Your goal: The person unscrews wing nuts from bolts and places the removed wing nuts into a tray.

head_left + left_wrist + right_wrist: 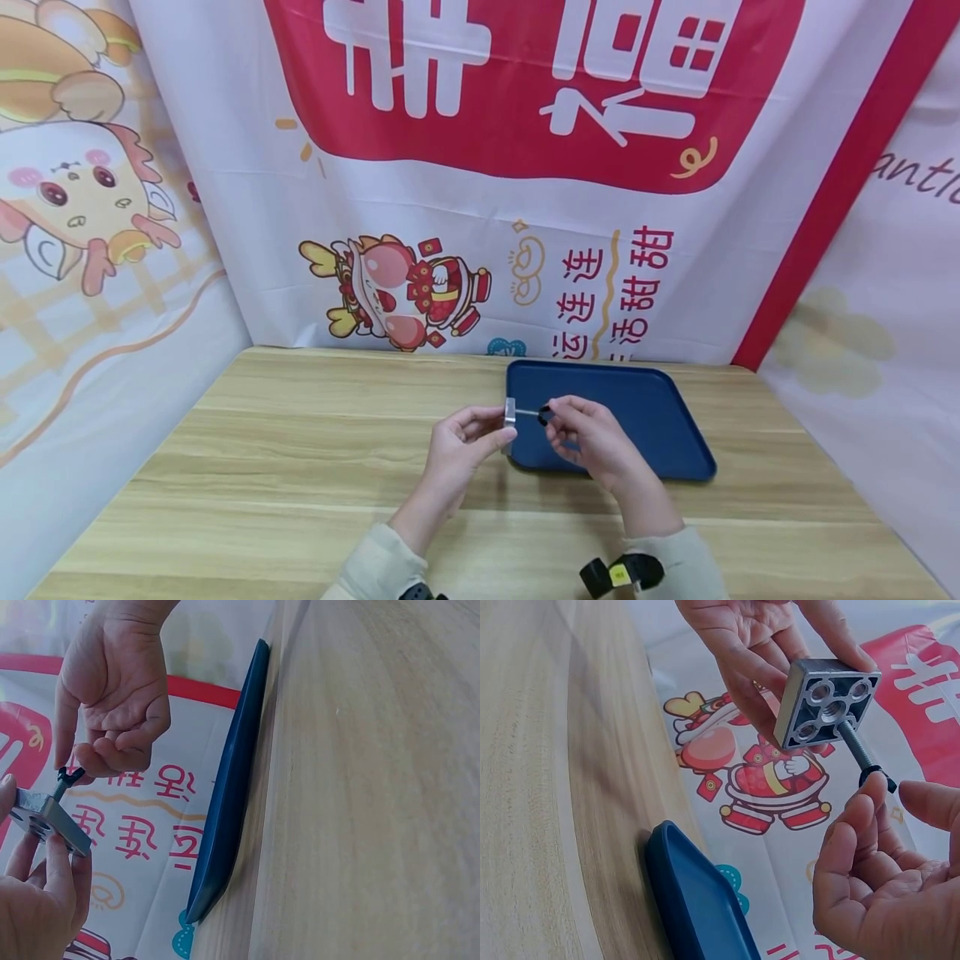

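Observation:
A square metal block [831,705] with several round holes in its face is held at its edges between the thumb and fingers of my left hand [467,443]. From one corner hole of the block sticks a wing screw [857,748], with a bare threaded shank and a black winged head. My right hand [594,437] has the black head between its thumb and a fingertip, the other fingers curled in toward the palm. In the head view, both hands are raised at the near left part of a blue tray [637,417].
The tray lies on a wood-grain table [300,450] near its back edge. Behind the table hangs a printed cloth [450,200] with red lettering and cartoon figures. More printed cloth [97,333] flanks the left side. Each wrist carries a black strap [645,572].

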A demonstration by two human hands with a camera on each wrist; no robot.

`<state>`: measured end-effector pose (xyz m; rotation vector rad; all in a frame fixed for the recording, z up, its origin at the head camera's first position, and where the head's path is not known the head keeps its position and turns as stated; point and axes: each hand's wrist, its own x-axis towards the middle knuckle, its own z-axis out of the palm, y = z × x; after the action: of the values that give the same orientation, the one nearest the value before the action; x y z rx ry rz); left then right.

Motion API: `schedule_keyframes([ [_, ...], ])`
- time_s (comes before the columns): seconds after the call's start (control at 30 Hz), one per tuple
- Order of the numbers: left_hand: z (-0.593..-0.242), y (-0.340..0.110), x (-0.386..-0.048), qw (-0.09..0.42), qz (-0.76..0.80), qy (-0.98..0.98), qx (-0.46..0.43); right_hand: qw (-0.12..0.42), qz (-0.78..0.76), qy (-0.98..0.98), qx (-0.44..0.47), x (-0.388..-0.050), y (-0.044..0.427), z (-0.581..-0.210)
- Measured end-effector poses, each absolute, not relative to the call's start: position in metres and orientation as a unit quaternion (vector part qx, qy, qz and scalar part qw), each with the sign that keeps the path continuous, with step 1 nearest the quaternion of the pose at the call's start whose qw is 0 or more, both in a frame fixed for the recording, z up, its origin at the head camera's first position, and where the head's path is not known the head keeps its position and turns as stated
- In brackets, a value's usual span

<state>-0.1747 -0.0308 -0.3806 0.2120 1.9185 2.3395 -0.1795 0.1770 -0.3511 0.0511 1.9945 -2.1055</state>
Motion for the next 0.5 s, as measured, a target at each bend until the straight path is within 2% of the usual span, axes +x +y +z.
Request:
schedule_keyframes([
  [0.5, -0.3806, -0.0314, -0.1746, 0.057, 0.768, 0.634, 0.073, 0.102, -0.728, 0.678, 0.024, -0.1800, 0.1740, -0.3515],
])
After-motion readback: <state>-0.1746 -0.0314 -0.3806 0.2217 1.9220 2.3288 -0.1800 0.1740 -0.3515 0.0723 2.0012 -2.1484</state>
